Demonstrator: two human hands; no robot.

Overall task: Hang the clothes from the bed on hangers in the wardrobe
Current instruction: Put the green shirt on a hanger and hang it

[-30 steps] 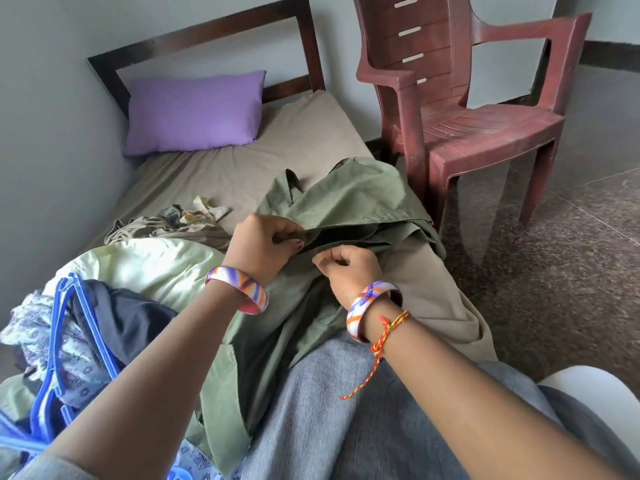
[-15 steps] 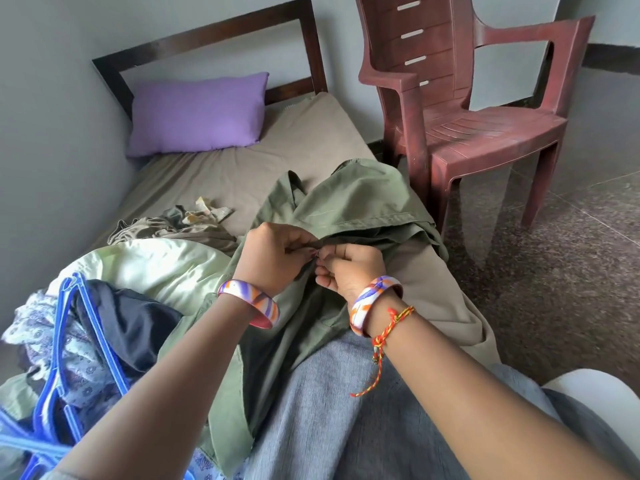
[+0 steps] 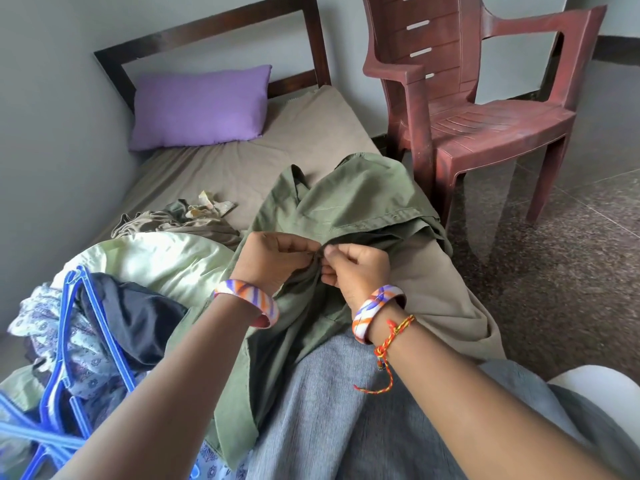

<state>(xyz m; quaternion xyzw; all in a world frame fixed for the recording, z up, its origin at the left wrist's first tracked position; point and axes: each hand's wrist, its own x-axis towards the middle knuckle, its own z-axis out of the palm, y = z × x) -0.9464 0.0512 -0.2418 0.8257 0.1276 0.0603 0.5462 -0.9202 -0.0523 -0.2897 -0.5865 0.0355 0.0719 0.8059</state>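
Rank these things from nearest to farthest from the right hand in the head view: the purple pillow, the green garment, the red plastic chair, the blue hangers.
From the right hand:
1. Green garment: pinched by both hands, at the middle of the bed.
2. Blue hangers: on the clothes pile, lower left.
3. Red plastic chair and purple pillow: chair beside the bed on the right, pillow at the headboard. Too close to call.

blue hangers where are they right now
In the head view the blue hangers lie at the lower left on the pile of clothes, left of the left hand and the green shirt.
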